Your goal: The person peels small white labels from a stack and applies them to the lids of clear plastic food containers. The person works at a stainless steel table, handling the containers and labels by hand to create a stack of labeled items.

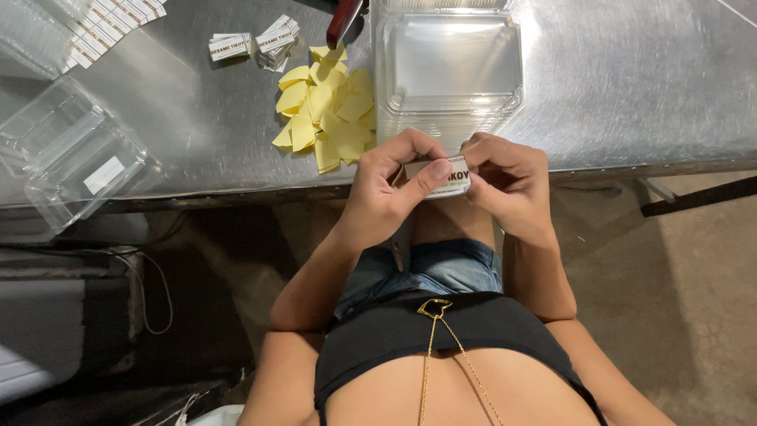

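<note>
- Right now I see both hands held together just off the near edge of the steel table [631,87], above the lap.
- My left hand [386,189] is curled narrow, thumb and forefinger pinched on the left end of a small white label [448,180] with dark print.
- My right hand [505,185] grips the label's right end, fingers bent tight around it; the label runs flat between the two hands.
- Just beyond the hands, on the table, stands a stack of clear plastic clamshell boxes [449,67], rectangular with rounded corners, lids facing up.
- Left of that stack lies a loose heap of yellow paper slips [325,106], small pale rectangles, overlapping every which way.
- Behind the heap, farther from me, sit two small bundles of white labels [256,41] with dark lettering, one fanned out, touching each other at a corner.
- At the far left corner a sheet of white stickers [110,28] in rows lies at a slant.
- On the left of the table an open clear box [67,154] rests, with a white rectangular sticker on its lid.
- A red-handled tool [344,20] pokes in at the top edge, above the yellow heap; I cannot tell what kind it is.
</note>
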